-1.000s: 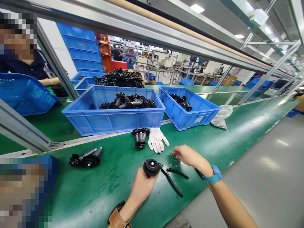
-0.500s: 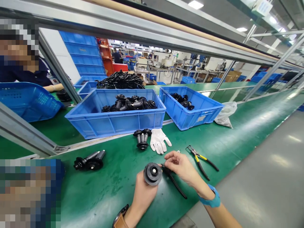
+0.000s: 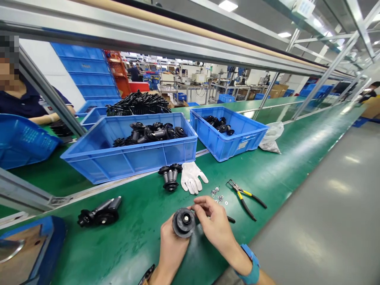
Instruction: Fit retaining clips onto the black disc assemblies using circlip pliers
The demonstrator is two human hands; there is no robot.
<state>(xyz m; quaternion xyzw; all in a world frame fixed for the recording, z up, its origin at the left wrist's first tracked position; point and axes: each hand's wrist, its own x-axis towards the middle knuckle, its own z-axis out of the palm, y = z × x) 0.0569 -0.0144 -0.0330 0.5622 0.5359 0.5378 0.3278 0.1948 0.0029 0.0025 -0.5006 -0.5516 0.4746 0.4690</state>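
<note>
My left hand (image 3: pixel 173 245) is closed around a black flanged roller-like part (image 3: pixel 183 223), its round end turned up and a pale pin at its centre. Right beside that part, my right hand (image 3: pixel 214 221) has thumb and forefinger pinched together; what lies between them is too small to make out. A black handle (image 3: pixel 230 219) of a tool pokes out from behind my right hand, the rest hidden. Small metal rings (image 3: pixel 219 196) are scattered just beyond the hand. To their right lie pliers (image 3: pixel 243 198) with black and yellow handles.
Similar black parts (image 3: pixel 170 178) stand beside a white glove (image 3: pixel 192 178), and more (image 3: pixel 101 211) lie at left. Two blue bins (image 3: pixel 130 160) (image 3: pixel 243 144) hold such parts. A plastic bag (image 3: pixel 271 136) sits at right. A person (image 3: pixel 26 101) is behind the metal frame at left.
The view has shifted to the right. My right hand has come down over the black-handled tool, covering most of it, and the small rings are now visible. My left hand still holds the part.
</note>
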